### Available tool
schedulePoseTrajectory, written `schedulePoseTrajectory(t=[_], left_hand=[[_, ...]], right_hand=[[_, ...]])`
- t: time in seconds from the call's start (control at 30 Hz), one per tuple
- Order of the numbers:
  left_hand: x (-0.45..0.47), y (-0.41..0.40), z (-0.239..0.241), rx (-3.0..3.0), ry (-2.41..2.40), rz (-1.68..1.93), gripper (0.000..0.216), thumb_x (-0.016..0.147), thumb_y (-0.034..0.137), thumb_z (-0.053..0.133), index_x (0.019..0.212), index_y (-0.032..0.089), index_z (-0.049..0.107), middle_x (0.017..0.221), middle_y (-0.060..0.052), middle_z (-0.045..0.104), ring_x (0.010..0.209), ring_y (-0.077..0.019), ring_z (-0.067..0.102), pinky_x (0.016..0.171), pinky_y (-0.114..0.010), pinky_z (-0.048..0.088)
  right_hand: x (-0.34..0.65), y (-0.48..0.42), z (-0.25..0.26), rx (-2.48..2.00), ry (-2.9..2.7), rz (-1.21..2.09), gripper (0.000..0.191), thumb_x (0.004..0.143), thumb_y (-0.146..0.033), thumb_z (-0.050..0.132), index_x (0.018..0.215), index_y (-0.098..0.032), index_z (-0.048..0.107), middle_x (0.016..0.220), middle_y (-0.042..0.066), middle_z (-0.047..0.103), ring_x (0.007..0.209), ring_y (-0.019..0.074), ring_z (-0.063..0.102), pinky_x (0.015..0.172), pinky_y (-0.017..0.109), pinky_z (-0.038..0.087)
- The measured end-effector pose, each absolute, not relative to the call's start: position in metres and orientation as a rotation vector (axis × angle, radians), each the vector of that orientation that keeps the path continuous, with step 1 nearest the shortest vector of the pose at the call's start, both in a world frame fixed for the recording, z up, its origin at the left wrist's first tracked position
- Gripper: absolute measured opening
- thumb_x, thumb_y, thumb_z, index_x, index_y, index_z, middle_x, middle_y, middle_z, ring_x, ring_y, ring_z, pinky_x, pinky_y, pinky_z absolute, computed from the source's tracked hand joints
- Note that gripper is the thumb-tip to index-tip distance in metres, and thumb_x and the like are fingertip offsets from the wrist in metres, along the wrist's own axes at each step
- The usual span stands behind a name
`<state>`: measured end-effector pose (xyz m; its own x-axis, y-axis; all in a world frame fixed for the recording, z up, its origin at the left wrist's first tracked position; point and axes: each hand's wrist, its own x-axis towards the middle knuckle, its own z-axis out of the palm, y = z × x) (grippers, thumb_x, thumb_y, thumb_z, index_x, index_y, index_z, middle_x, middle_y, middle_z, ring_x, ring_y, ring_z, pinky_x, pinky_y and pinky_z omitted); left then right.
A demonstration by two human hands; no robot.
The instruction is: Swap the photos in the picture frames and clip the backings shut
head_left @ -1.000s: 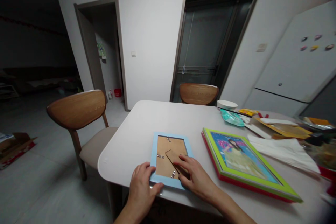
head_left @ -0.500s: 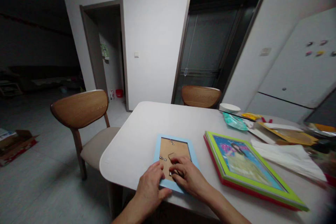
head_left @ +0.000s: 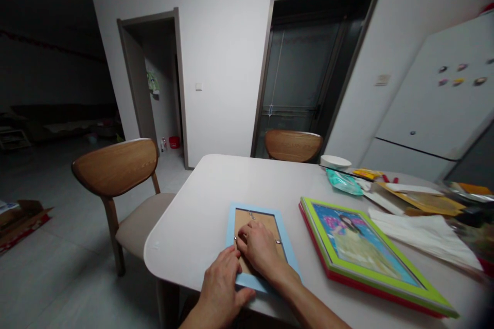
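Note:
A light blue picture frame [head_left: 292,262] lies back side up on the white table, its brown backing board [head_left: 266,220] showing. Small metal clips sit along the backing: one at the far edge [head_left: 251,214], one at the right [head_left: 278,241], one at the left [head_left: 235,238]. My left hand [head_left: 221,280] grips the frame's lower left corner, fingers on the side and thumb by the near edge. Curled over the backing, my right hand [head_left: 261,249] has its fingertips closed at the left clip. It covers much of the board, and the wire stand is hidden.
Right of the blue frame, a green picture frame [head_left: 326,247] lies on a red one [head_left: 309,234]. Beyond are white paper [head_left: 420,231], a teal packet [head_left: 343,181], a white bowl [head_left: 335,161] and a yellow envelope [head_left: 428,200]. Wooden chairs [head_left: 119,167] stand at the table [head_left: 185,226].
My right hand has moved from the near clip up and left to the left clip. My left hand stays at the frame's corner. The view has tilted up slightly.

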<state>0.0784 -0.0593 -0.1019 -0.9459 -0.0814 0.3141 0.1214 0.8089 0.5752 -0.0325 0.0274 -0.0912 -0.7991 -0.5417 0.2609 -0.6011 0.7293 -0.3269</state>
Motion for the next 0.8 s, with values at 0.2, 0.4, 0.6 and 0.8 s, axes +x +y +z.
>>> schedulePoseTrajectory(t=[0.2,0.4,0.6,0.8], left_hand=[[0.081,-0.057,-0.107,-0.004,-2.655,-0.903,0.029,0.053,0.016,0.069,0.077,0.018,0.053,0.11,-0.007,0.055,0.111,-0.0248,0.041,0.092,-0.036,0.035],[0.077,-0.061,-0.113,-0.024,-2.659,-0.923,0.038,0.053,0.016,0.068,0.089,0.017,0.053,0.113,-0.009,0.053,0.112,-0.0248,0.04,0.092,-0.036,0.035],[0.077,-0.063,-0.111,-0.057,-2.696,-0.896,0.036,0.056,0.017,0.066,0.09,0.016,0.054,0.113,-0.008,0.053,0.114,-0.0231,0.038,0.095,-0.034,0.033],[0.08,-0.062,-0.109,-0.042,-2.72,-0.886,0.042,0.055,0.018,0.067,0.095,0.015,0.053,0.115,-0.009,0.052,0.115,-0.022,0.037,0.095,-0.032,0.033]], right_hand=[[-0.047,0.03,-0.094,0.884,-2.807,0.567,0.022,0.075,-0.029,0.044,0.081,-0.019,0.063,0.083,0.005,0.061,0.08,0.0151,0.052,0.071,0.022,0.034],[-0.081,0.038,-0.098,0.719,-2.834,0.501,0.032,0.078,-0.028,0.035,0.097,-0.018,0.059,0.093,0.009,0.057,0.088,0.0191,0.048,0.074,0.027,0.033],[-0.092,0.035,-0.107,0.645,-2.892,0.458,0.033,0.075,-0.025,0.037,0.101,-0.025,0.058,0.096,0.009,0.053,0.09,0.023,0.045,0.069,0.031,0.034],[-0.093,0.037,-0.102,0.717,-2.918,0.451,0.034,0.073,-0.022,0.038,0.1,-0.026,0.058,0.094,0.008,0.055,0.088,0.0208,0.047,0.069,0.029,0.035]])
